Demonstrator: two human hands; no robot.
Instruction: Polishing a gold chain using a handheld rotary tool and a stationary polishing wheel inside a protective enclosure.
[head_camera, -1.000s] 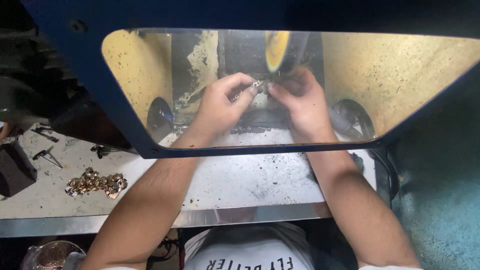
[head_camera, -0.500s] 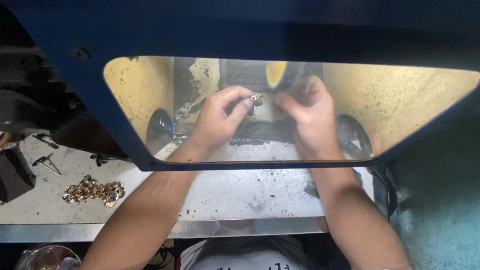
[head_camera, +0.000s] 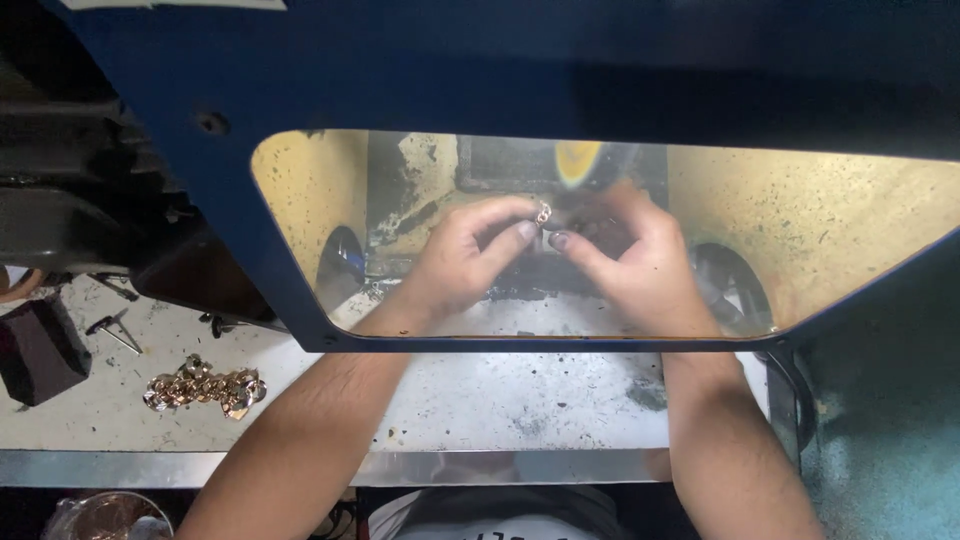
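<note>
Shirt (head_camera: 500, 515) at bottom centre of frame, grey with pale print, partly cut off. Bottom left corner: round clear container (head_camera: 105, 515), coppery contents, can't tell what.

Bench (head_camera: 520, 400) above that: pale, scuffed, dark grime patches, metal front edge. Left part of bench: heap of gold chain links (head_camera: 205, 387), lying loose, well apart from both hands. Further left, dark block (head_camera: 38, 350). Small metal bits (head_camera: 115, 328) scattered just above the heap.

Both forearms run up from the bottom edge and pass under a blue hood frame (head_camera: 300, 300), seen from there through its clear window (head_camera: 830, 240). Inside, walls are coated yellow and speckled.

Left hand (head_camera: 455, 265), centre of frame behind the window: fingers curled, thumb and forefinger pinched closed on a small chain piece (head_camera: 543, 212). Right hand (head_camera: 645, 270) just right of it, fingers bent inward, tips meeting the left hand's at the piece; looks closed on the other end, but that end is hidden by the fingers, so not certain. Dark residue on the fingertips of both.

Chain piece sits at upper centre, between the two hands, held off the bench.

Farthest: yellow polishing wheel (head_camera: 577, 160) directly above the piece, blurred. Near the piece; contact can't be told. Dark round openings (head_camera: 340, 265) low on the left and right inside walls.
</note>
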